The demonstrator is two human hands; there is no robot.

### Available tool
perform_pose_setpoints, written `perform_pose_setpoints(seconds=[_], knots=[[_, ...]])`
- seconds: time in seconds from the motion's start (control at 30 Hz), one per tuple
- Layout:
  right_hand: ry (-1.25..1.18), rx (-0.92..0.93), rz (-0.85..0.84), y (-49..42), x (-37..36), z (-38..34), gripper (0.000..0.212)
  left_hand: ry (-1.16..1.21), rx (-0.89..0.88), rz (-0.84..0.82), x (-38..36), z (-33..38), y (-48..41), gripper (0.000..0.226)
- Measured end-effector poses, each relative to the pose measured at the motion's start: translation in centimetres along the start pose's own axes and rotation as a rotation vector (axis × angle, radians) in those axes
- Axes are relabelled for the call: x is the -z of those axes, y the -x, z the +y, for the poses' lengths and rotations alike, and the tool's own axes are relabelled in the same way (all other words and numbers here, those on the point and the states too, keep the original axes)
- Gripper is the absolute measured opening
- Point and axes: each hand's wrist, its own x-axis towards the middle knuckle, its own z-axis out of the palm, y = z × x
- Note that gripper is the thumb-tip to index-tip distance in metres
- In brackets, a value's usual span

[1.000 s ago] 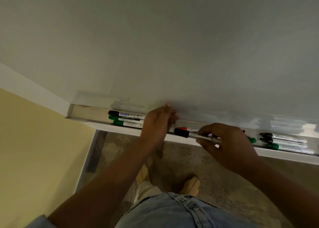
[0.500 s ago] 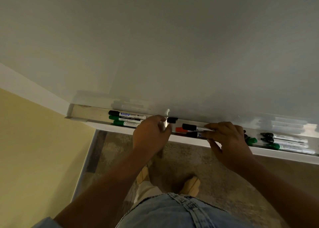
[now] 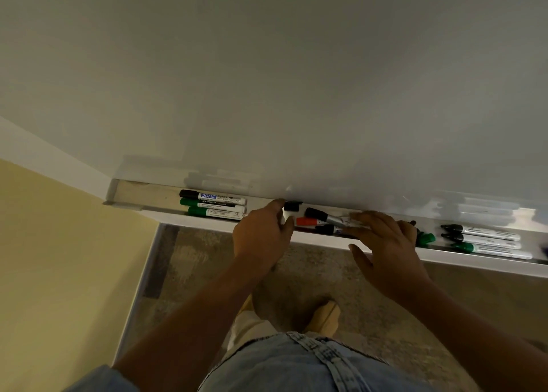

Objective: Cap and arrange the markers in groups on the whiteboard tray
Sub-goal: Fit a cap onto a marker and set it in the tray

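A long white whiteboard tray runs under the board. At its left lie three capped markers side by side: one black-capped, two green-capped. In the middle, my left hand holds a white marker barrel with a black cap at its end. Beside it lie a red-capped marker and two black-capped markers. My right hand rests with fingers spread on this middle group. A green cap shows right of it. Three more markers lie at the right.
The whiteboard fills the upper view. A yellow wall stands at left. Below the tray are a speckled floor, my feet and denim clothing.
My right hand has set the black-capped marker down in the middle group and flattened its fingers over it. My left hand has drawn back slightly with a black-capped marker.
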Motion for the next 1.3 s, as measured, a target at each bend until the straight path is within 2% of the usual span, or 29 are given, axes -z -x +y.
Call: perform_pose_setpoints(seconds=[0.2,0.43,0.63,0.73,0.87,1.1,1.3], knots=[[0.047,-0.061,0.062,-0.4,0.4,0.2,0.034,-0.08,-0.08,0.012,-0.9,0.1,-0.7,0.035],[0.059,0.028,0.026,-1.2,0.4,0.3,0.033,-0.173,-0.09,0.014,-0.8,0.2,-1.1,0.022],[0.049,-0.074,0.067,-0.6,0.8,0.1,0.027,-0.39,-0.145,-0.05,-0.7,-0.2,-1.2,0.017],[0.062,-0.077,0.047,-0.6,0.9,0.3,0.026,-0.418,-0.136,-0.076,-0.4,0.0,-1.4,0.018],[0.078,-0.093,-0.035,-1.0,1.0,0.3,0.028,-0.33,-0.138,-0.062,0.3,-0.1,-1.1,0.012],[0.091,-0.141,-0.185,-2.3,1.5,0.1,0.027,-0.104,-0.164,-0.095,2.4,-0.6,1.6,0.025],[-0.029,-0.133,-0.266,-2.9,2.3,-0.6,0.016,0.002,-0.081,-0.094,4.4,-0.8,3.0,0.032]])
